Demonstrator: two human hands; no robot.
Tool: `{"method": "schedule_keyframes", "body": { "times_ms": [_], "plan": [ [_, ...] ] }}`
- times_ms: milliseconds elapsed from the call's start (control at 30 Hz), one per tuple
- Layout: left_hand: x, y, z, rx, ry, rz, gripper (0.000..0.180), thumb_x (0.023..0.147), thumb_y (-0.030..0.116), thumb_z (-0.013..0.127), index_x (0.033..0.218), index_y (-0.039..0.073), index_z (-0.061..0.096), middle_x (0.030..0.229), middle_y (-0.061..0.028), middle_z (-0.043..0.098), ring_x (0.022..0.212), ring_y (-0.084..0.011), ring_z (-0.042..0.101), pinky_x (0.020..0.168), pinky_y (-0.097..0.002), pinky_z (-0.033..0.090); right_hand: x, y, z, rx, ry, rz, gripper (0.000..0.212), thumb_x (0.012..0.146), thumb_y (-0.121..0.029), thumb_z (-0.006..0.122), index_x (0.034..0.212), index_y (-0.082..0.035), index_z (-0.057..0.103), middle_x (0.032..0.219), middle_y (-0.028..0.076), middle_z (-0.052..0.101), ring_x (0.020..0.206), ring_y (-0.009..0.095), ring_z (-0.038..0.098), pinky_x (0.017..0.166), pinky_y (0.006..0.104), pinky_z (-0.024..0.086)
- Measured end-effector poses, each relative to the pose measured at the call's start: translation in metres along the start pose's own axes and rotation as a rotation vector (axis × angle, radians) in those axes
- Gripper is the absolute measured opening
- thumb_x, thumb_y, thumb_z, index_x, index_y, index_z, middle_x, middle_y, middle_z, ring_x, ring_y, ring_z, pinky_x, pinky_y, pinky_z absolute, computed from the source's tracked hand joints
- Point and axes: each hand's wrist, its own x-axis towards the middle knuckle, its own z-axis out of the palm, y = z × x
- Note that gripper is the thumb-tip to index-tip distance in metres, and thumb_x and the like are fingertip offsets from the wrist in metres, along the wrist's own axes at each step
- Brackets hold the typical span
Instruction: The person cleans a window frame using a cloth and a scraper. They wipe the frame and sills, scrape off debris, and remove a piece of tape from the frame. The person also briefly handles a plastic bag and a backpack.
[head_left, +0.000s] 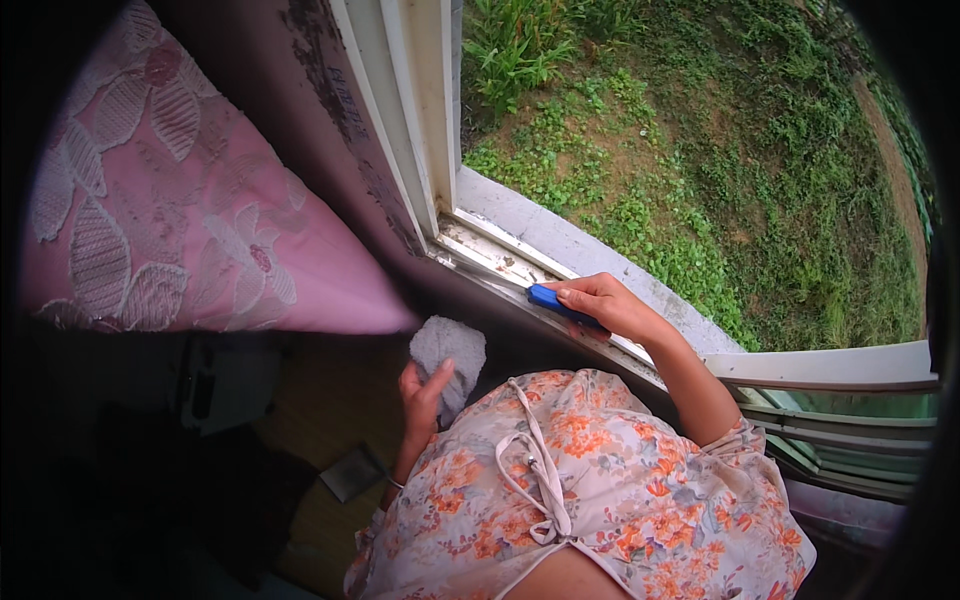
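My right hand [612, 305] is closed around the blue handle [562, 299] of a slim tool, held over the white window track [500, 262]. A thin pale part seems to run from the handle toward the track's left corner; whether it is bristles or a blade I cannot tell. Bits of dirt lie in the track's grooves. Lower and to the left, my left hand [424, 398] grips a folded grey cloth [448, 352], with the thumb across its front. The cloth hangs below the track, apart from it.
A pink curtain [330, 270] with white leaf embroidery hangs at the left. The white window frame [425, 110] rises beside it. Sliding sashes [840, 370] stand at the right. Outside lie a concrete ledge [530, 208] and a green slope. A flat grey object [352, 472] lies on the dim floor.
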Motion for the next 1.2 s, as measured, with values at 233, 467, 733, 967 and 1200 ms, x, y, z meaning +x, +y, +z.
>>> {"method": "schedule_keyframes", "body": {
  "times_ms": [233, 467, 733, 967, 1200],
  "plan": [
    [0.002, 0.000, 0.004, -0.021, -0.015, -0.021, 0.035, 0.089, 0.012, 0.074, 0.119, -0.002, 0.065, 0.111, -0.0083, 0.070, 0.097, -0.0149, 0.065, 0.089, -0.0309, 0.051, 0.047, -0.021, 0.026, -0.144, 0.045, -0.040, 0.040, 0.105, -0.035, 0.051, 0.133, -0.010, 0.065, 0.070, 0.005, 0.066, 0.054, 0.011, 0.055, 0.049, 0.0285, 0.045],
    [0.001, 0.003, 0.010, -0.031, -0.025, -0.041, 0.036, 0.088, 0.011, 0.074, 0.120, -0.002, 0.065, 0.110, -0.0076, 0.070, 0.097, -0.0141, 0.064, 0.088, -0.0309, 0.051, 0.017, -0.012, 0.052, -0.421, 0.321, -0.319, 0.036, 0.105, -0.033, 0.048, 0.125, -0.010, 0.067, 0.069, 0.014, 0.066, 0.066, 0.030, 0.067, 0.065, 0.0415, 0.052],
    [0.001, 0.003, 0.011, 0.005, -0.034, -0.045, 0.037, 0.088, 0.010, 0.073, 0.122, -0.002, 0.064, 0.109, -0.0076, 0.069, 0.096, -0.0142, 0.064, 0.088, -0.0309, 0.051, 0.035, -0.013, 0.038, -0.482, 0.273, -0.339, 0.038, 0.106, -0.035, 0.047, 0.134, -0.014, 0.062, 0.067, 0.011, 0.064, 0.059, 0.026, 0.063, 0.060, 0.0402, 0.051],
    [0.000, 0.003, 0.013, 0.008, -0.041, -0.058, 0.037, 0.088, 0.010, 0.074, 0.122, -0.002, 0.064, 0.110, -0.0079, 0.069, 0.097, -0.0148, 0.064, 0.088, -0.0309, 0.051, 0.042, -0.019, 0.037, -0.561, 0.244, -0.309, 0.037, 0.107, -0.036, 0.046, 0.128, -0.012, 0.065, 0.068, 0.011, 0.066, 0.061, 0.026, 0.064, 0.061, 0.0421, 0.051],
    [0.001, -0.002, 0.011, 0.029, -0.031, -0.014, 0.038, 0.088, 0.012, 0.074, 0.121, -0.002, 0.065, 0.110, -0.0076, 0.069, 0.097, -0.0148, 0.063, 0.089, -0.0317, 0.050, 0.031, -0.032, 0.017, -0.386, 0.135, -0.291, 0.039, 0.107, -0.038, 0.045, 0.116, -0.006, 0.067, 0.074, 0.015, 0.067, 0.066, 0.029, 0.067, 0.066, 0.0430, 0.052]
  ]
}}
